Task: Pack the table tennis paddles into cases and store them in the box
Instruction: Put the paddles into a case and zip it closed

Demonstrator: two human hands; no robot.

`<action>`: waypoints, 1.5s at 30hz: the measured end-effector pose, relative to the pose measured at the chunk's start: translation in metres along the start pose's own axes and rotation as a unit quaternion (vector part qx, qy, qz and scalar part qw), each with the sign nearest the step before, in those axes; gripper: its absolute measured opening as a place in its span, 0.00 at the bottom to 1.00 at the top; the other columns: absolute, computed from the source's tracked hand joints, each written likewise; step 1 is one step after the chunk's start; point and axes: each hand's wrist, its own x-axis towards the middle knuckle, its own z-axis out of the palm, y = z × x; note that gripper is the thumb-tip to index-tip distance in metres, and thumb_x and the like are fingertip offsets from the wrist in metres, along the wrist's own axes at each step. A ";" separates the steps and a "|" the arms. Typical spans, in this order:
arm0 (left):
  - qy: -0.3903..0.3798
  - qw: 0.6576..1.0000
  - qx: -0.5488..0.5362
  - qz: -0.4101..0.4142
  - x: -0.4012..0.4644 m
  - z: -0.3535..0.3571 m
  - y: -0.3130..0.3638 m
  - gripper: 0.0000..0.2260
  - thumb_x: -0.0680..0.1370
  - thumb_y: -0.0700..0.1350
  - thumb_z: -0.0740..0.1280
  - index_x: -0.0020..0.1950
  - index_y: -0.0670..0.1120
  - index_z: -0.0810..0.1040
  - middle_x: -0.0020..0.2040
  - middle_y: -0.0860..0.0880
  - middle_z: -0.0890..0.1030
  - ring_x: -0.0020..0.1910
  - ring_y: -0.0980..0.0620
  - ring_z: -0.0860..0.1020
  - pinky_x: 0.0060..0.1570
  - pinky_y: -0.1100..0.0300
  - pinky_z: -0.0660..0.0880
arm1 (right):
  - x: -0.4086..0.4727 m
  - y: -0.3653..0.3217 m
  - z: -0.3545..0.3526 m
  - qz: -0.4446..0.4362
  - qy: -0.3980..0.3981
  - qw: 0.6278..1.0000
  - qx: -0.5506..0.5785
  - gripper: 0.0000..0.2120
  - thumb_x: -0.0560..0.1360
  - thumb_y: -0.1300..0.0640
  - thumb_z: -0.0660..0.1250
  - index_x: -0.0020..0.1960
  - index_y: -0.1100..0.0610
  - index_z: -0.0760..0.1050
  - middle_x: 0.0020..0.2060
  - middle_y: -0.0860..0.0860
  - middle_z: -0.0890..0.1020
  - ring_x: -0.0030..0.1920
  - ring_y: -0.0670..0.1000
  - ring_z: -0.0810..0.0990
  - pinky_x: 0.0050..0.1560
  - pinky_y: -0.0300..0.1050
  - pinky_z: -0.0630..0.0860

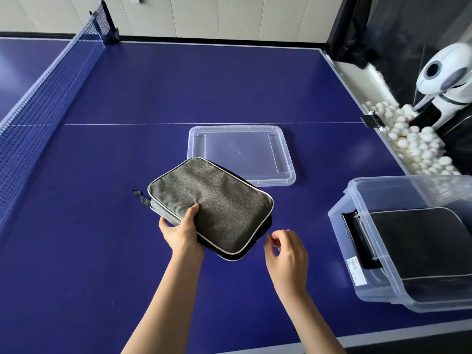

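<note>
A grey fabric paddle case (212, 203) with white piping is held tilted above the blue table. My left hand (181, 231) grips its near left edge, thumb on top. My right hand (286, 249) pinches the small zipper pull at the case's near right corner. No paddle shows; what is inside the case is hidden. At the right stands the clear plastic box (342, 226), with a dark case (413, 241) lying in it.
The box's clear lid (242, 154) lies flat on the table (127, 98) behind the case. The net (46, 98) runs along the left. A white ball machine (444, 83) and a trough of several white balls (413, 144) stand off the table's right edge.
</note>
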 end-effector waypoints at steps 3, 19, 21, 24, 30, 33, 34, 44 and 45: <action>-0.009 1.000 0.011 -0.004 -0.002 -0.003 0.001 0.27 0.66 0.42 0.78 0.61 0.51 0.72 0.50 0.51 0.81 0.45 0.52 0.82 0.39 0.56 0.81 | 0.006 0.004 0.001 0.015 0.010 1.000 0.013 0.08 0.68 0.67 0.74 0.37 0.62 0.74 0.31 0.52 0.76 0.30 0.54 0.75 0.31 0.41 0.69; -0.221 0.967 0.108 -0.062 0.000 -0.035 0.012 0.21 0.69 0.43 0.75 0.60 0.49 0.75 0.53 0.45 0.84 0.46 0.46 0.84 0.37 0.52 0.81 | 0.035 0.030 -0.009 0.015 0.004 0.996 0.093 0.06 0.71 0.68 0.71 0.39 0.62 0.74 0.34 0.51 0.76 0.34 0.50 0.73 0.38 0.34 0.65; -0.249 0.959 0.119 -0.058 -0.001 -0.033 0.017 0.24 0.66 0.44 0.76 0.61 0.49 0.75 0.53 0.45 0.84 0.45 0.46 0.84 0.36 0.52 0.81 | 0.039 0.029 -0.010 -0.001 0.005 0.994 0.105 0.06 0.72 0.67 0.71 0.39 0.62 0.74 0.34 0.50 0.76 0.34 0.49 0.72 0.38 0.32 0.65; -0.289 0.945 0.145 -0.051 -0.002 -0.032 0.023 0.26 0.63 0.44 0.78 0.60 0.50 0.77 0.52 0.44 0.84 0.44 0.47 0.84 0.37 0.52 0.80 | 0.044 0.025 -0.011 -0.011 0.008 0.993 0.117 0.06 0.72 0.67 0.70 0.39 0.61 0.74 0.34 0.48 0.74 0.35 0.48 0.72 0.39 0.29 0.65; -0.368 0.910 0.184 -0.051 -0.004 -0.035 0.022 0.24 0.66 0.46 0.75 0.60 0.53 0.76 0.54 0.45 0.84 0.50 0.44 0.84 0.40 0.52 0.81 | 0.060 0.027 -0.013 -0.038 0.013 0.991 0.127 0.05 0.70 0.70 0.71 0.40 0.64 0.75 0.35 0.52 0.78 0.33 0.49 0.73 0.38 0.32 0.67; -0.378 0.907 0.179 -0.047 -0.003 -0.037 0.018 0.24 0.66 0.44 0.75 0.60 0.53 0.76 0.56 0.45 0.83 0.51 0.44 0.83 0.42 0.52 0.81 | 0.063 0.030 -0.014 -0.030 -0.002 0.989 0.144 0.06 0.71 0.70 0.71 0.41 0.64 0.75 0.35 0.51 0.79 0.32 0.50 0.74 0.38 0.33 0.69; -0.380 0.907 0.176 -0.044 -0.003 -0.037 0.018 0.24 0.66 0.44 0.75 0.60 0.53 0.76 0.56 0.45 0.83 0.52 0.44 0.83 0.42 0.52 0.81 | 0.062 0.030 -0.014 -0.023 -0.010 0.988 0.151 0.06 0.71 0.71 0.70 0.41 0.63 0.75 0.34 0.51 0.78 0.32 0.50 0.75 0.37 0.34 0.69; -0.431 0.880 0.197 -0.023 -0.001 -0.042 0.024 0.31 0.61 0.43 0.79 0.62 0.53 0.76 0.58 0.46 0.82 0.55 0.45 0.82 0.45 0.55 0.81 | 0.071 0.025 -0.012 0.025 -0.034 0.979 0.198 0.08 0.73 0.73 0.66 0.40 0.61 0.72 0.30 0.50 0.78 0.32 0.47 0.77 0.35 0.32 0.70; -0.437 0.877 0.201 -0.025 0.000 -0.043 0.024 0.30 0.60 0.44 0.79 0.62 0.54 0.77 0.58 0.46 0.82 0.55 0.45 0.82 0.45 0.55 0.81 | 0.073 0.024 -0.013 0.027 -0.037 0.978 0.204 0.09 0.73 0.72 0.66 0.40 0.61 0.72 0.30 0.51 0.78 0.31 0.46 0.77 0.35 0.32 0.70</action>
